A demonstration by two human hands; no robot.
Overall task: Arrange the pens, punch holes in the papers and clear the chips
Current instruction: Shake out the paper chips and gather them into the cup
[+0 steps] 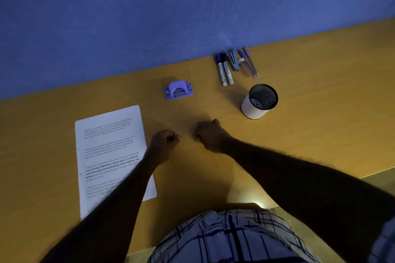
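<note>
Head view: the left hand [165,142] and right hand [210,135] are seen curled into empty fists at the middle of the desk [320,117]. The pens [235,66] are laid against its back edge, with the hole punch [179,89] to their left and the pen cup [259,101] nearby. The papers [109,151] lie toward the left edge.

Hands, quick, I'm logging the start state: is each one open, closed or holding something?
Left hand: closed in a fist, holding nothing visible.
Right hand: closed in a fist, holding nothing visible.
</note>
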